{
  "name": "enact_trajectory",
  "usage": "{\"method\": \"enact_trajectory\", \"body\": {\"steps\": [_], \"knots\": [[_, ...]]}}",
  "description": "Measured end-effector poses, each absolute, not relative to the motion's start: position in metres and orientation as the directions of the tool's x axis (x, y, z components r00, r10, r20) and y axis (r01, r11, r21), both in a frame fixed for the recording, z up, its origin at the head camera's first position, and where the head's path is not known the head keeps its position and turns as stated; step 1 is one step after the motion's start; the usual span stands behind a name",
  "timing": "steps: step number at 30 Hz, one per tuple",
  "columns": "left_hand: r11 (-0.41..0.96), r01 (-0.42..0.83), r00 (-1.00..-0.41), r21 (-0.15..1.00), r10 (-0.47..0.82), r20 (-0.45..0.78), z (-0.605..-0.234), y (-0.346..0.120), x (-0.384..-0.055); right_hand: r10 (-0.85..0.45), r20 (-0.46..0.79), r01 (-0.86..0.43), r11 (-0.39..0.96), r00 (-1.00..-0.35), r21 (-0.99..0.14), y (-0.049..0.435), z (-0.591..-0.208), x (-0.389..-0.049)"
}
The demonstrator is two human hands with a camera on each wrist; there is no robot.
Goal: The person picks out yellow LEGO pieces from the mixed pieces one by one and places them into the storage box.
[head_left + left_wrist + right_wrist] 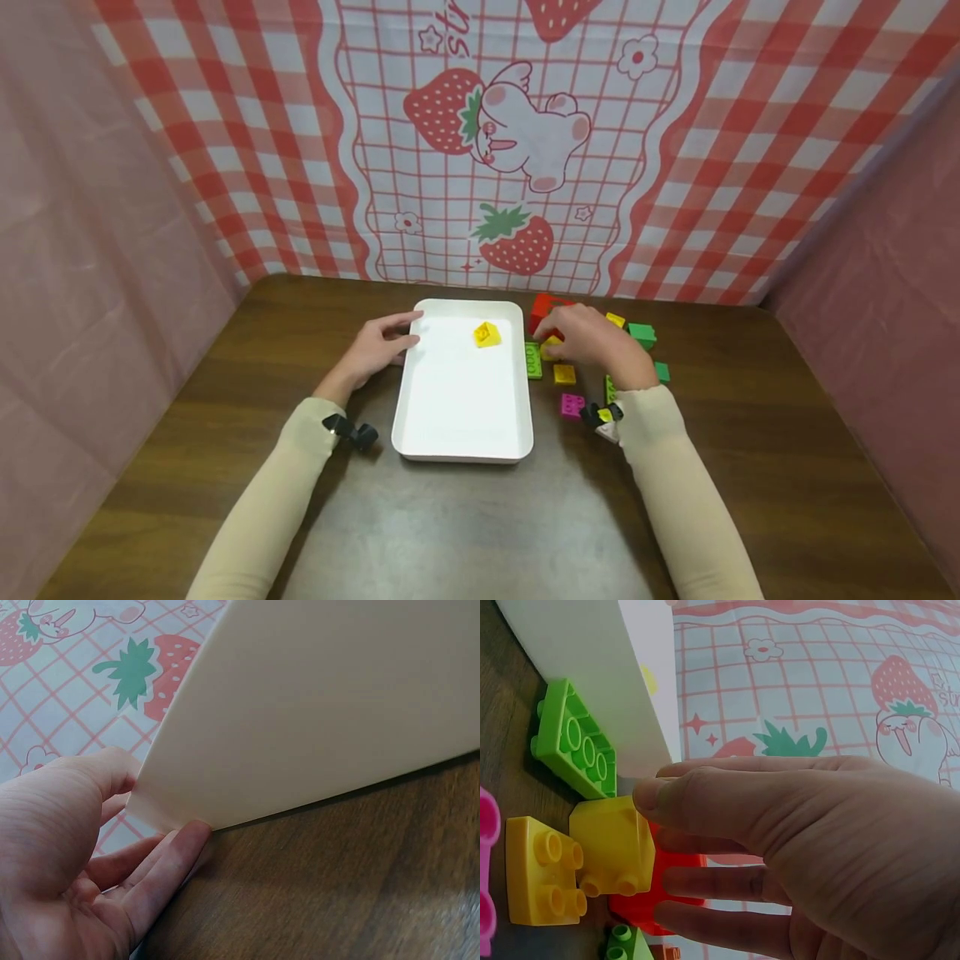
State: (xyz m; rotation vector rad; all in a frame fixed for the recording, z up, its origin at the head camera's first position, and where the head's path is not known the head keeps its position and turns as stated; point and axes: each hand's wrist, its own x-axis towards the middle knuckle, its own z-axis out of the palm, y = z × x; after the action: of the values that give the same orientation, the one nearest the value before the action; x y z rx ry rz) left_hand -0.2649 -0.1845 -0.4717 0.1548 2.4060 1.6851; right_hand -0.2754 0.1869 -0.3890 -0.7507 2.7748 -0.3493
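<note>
A white tray [463, 400] lies in the middle of the table. A yellow brick [486, 335] sits inside it near the far end. At the tray's left rim, my left hand [371, 348] holds the edge; the left wrist view shows its fingers and thumb on either side of the tray corner. My right hand [588, 337] is over the bricks right of the tray, its fingers fairly straight. Its thumb and forefinger tips are at the top edge of a yellow block [611, 844]. A red block [679, 889] stands behind that one, beside the other fingers.
Beside the tray lie a light green brick [533, 361], a flat yellow brick [565, 375] and a magenta brick [572, 406]. Right of the right hand are green bricks [642, 335]. A checked strawberry cloth [510, 167] hangs along the table's far edge.
</note>
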Motion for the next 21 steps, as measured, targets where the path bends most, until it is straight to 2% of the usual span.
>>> {"method": "enact_trajectory", "body": {"steps": [21], "knots": [[0.326,-0.009,-0.973,0.945,0.217,-0.084,-0.4701,-0.1839,-0.2623,-0.534,-0.163,-0.478,0.830,-0.830,-0.289,0.1889,-0.3977,-0.2789]]}}
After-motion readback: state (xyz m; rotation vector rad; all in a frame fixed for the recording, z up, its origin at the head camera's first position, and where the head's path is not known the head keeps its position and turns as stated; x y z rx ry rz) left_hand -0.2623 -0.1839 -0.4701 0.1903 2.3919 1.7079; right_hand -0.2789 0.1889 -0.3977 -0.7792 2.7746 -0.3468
